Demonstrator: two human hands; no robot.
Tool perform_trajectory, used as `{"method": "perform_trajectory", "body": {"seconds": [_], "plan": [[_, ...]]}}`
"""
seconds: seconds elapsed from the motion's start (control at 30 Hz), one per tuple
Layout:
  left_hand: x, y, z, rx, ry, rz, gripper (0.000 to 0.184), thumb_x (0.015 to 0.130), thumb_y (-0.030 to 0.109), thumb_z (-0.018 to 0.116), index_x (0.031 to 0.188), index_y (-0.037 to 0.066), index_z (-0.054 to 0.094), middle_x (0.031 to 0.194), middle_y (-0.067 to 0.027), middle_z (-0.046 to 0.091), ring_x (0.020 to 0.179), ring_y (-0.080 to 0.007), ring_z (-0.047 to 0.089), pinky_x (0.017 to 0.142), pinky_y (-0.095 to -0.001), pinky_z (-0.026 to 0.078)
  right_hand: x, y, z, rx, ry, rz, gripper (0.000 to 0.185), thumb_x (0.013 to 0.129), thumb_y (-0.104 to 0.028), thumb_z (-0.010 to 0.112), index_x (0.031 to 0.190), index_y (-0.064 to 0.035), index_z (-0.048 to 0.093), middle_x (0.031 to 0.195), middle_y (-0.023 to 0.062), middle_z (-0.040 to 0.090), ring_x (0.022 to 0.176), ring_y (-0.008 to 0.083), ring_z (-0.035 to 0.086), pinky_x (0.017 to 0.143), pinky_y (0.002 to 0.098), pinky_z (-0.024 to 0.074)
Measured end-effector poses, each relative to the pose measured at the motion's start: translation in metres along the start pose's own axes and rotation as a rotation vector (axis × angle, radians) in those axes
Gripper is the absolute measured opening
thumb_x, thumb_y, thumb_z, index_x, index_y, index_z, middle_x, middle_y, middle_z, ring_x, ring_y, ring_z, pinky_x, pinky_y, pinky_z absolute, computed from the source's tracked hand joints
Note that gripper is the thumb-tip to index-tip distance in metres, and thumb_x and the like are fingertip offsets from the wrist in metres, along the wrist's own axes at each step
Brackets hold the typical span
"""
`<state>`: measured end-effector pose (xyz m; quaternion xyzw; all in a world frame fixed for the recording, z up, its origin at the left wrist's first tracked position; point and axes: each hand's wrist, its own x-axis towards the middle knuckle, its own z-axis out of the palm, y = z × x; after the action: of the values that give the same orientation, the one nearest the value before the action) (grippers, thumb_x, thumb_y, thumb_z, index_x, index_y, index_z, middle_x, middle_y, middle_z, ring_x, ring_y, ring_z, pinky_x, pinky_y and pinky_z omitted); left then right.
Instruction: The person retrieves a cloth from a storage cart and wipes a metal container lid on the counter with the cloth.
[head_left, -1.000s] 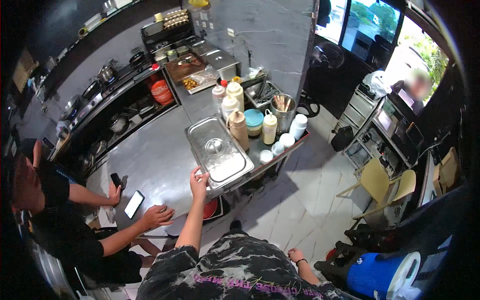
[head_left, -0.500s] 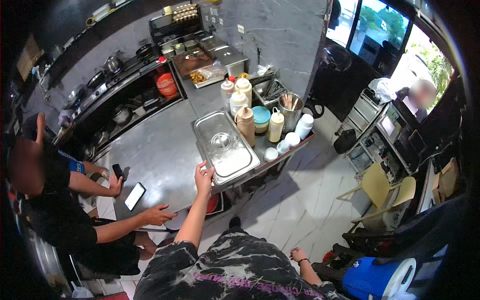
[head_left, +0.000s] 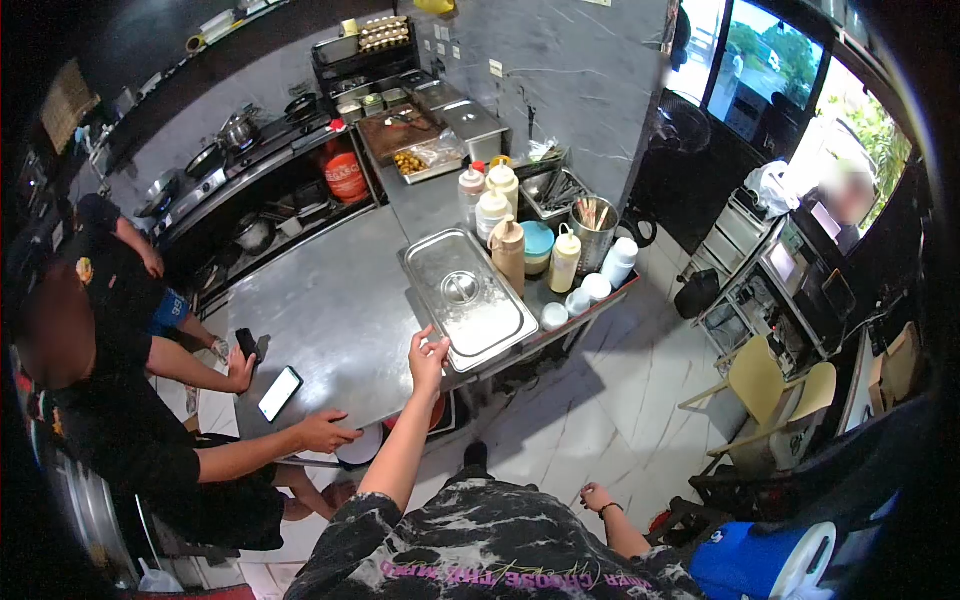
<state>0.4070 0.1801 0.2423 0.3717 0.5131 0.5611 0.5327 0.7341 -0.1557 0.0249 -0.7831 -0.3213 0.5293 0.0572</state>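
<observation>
My left hand (head_left: pixel 428 362) is at the near left corner of a lidded steel food pan (head_left: pixel 478 318) on the metal worktable (head_left: pixel 320 300). Its index finger points forward and the other fingers bend loosely; I see nothing in it. Whether it touches the pan's rim, I cannot tell. Low at my side hangs my right hand (head_left: pixel 596 497), fingers curled in, nothing visible inside. Beyond the pan stand squeeze bottles (head_left: pixel 508 252), a blue-lidded tub (head_left: pixel 537 240) and a steel utensil holder (head_left: pixel 594 232).
At the left, a person's hand (head_left: pixel 328 432) rests by the table edge, near a lit phone (head_left: pixel 281 393) and a dark phone (head_left: pixel 247 343). Another person stands behind. A yellow chair (head_left: pixel 757 377) and a blue cooler (head_left: pixel 750 562) are on my right.
The view has shifted slightly, moving most things a little to the right in the picture. The person behind at left has brought an arm down from head height. My hands keep nearly the same pose.
</observation>
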Motion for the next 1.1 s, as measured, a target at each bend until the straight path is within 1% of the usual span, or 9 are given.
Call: {"method": "perform_trajectory", "body": {"seconds": [0.27,0.4,0.5,0.57,0.63,0.73,0.83,0.9,1.1], "plan": [[-0.036,-0.001,0.003,-0.239,0.053,-0.088,0.037,0.09,0.02,0.053,0.124,0.011,0.042,0.065,0.001,0.049,0.052,-0.006,0.045,0.042,-0.0196,0.034,-0.016,-0.008,0.002,0.116,0.062,-0.062,0.022,0.083,-0.017,0.056,0.1,-0.0037,0.058,0.08,0.0116,0.067,0.069,0.0187,0.065,0.064,0.0329,0.0515],[-0.082,-0.064,-0.011,-0.041,-0.027,-0.029,0.021,0.093,0.023,0.047,0.106,0.007,0.047,0.059,0.0004,0.045,0.044,-0.0067,0.039,0.038,-0.0206,0.029,-0.024,0.038,0.019,0.142,0.088,0.038,0.026,0.081,-0.019,0.056,0.103,-0.0054,0.058,0.085,0.0122,0.067,0.073,0.0195,0.065,0.066,0.0345,0.0512],[-0.125,-0.117,-0.025,0.352,-0.428,0.028,0.016,0.089,0.021,0.055,0.092,0.006,0.053,0.065,-0.0008,0.05,0.05,-0.0088,0.047,0.045,-0.022,0.037,-0.029,0.084,0.037,-0.119,0.177,-0.081,0.027,0.08,-0.021,0.056,0.102,-0.0062,0.059,0.083,0.0099,0.066,0.068,0.0183,0.064,0.065,0.0334,0.0508],[-0.136,-0.148,-0.046,0.647,-0.731,-0.443,0.022,0.082,0.025,0.064,0.091,0.005,0.059,0.072,-0.004,0.058,0.065,-0.0117,0.056,0.057,-0.0262,0.044,-0.053,0.095,0.034,-0.007,0.188,0.029,0.026,0.08,-0.021,0.055,0.101,-0.0064,0.06,0.083,0.0094,0.067,0.068,0.0184,0.064,0.065,0.0334,0.0508],[-0.144,-0.17,-0.051,1.254,-1.021,-0.3,0.052,0.08,0.046,0.061,0.105,0.001,0.062,0.101,-0.0163,0.064,0.096,-0.0273,0.06,0.083,-0.0353,0.044,-0.064,0.117,0.032,0.105,0.139,0.144,0.026,0.08,-0.023,0.054,0.098,-0.0065,0.062,0.084,0.0079,0.067,0.068,0.0189,0.064,0.066,0.0335,0.0511],[-0.12,-0.242,-0.071,1.344,-1.384,-0.141,0.06,0.078,0.055,0.057,0.103,0.001,0.062,0.103,-0.0182,0.063,0.099,-0.0304,0.058,0.084,-0.0388,0.043,-0.081,0.14,0.032,0.135,0.24,0.182,0.023,0.077,-0.021,0.056,0.093,-0.0059,0.065,0.084,0.0094,0.067,0.071,0.0224,0.065,0.067,0.0355,0.0519],[-0.122,-0.215,-0.027,1.396,-1.284,-0.486,0.056,0.075,0.055,0.061,0.093,0.002,0.067,0.081,-0.0137,0.064,0.074,-0.0223,0.06,0.068,-0.0355,0.044,-0.021,0.225,0.08,-0.315,0.362,-0.08,0.024,0.073,-0.02,0.059,0.091,-0.0054,0.066,0.082,0.012,0.066,0.075,0.0267,0.065,0.07,0.037,0.0524],[-0.116,-0.211,-0.002,1.578,-1.39,-0.509,0.053,0.075,0.053,0.063,0.091,0.002,0.068,0.072,-0.0109,0.064,0.065,-0.0193,0.058,0.062,-0.0333,0.044,-0.044,0.213,0.069,-0.275,0.183,-0.025,0.034,0.082,-0.022,0.041,0.104,-0.0059,0.061,0.106,0.0197,0.06,0.1,0.0356,0.056,0.086,0.0437,0.0443],[-0.124,-0.204,0.042,1.333,-1.329,-0.558,0.031,0.075,0.031,0.072,0.076,0.0,0.067,0.061,-0.0025,0.059,0.051,-0.0114,0.05,0.048,-0.0297,0.038,-0.11,0.139,0.025,0.157,0.292,0.201,0.033,0.083,-0.021,0.041,0.103,-0.0046,0.061,0.104,0.0193,0.061,0.097,0.0358,0.057,0.084,0.0441,0.045]]}}
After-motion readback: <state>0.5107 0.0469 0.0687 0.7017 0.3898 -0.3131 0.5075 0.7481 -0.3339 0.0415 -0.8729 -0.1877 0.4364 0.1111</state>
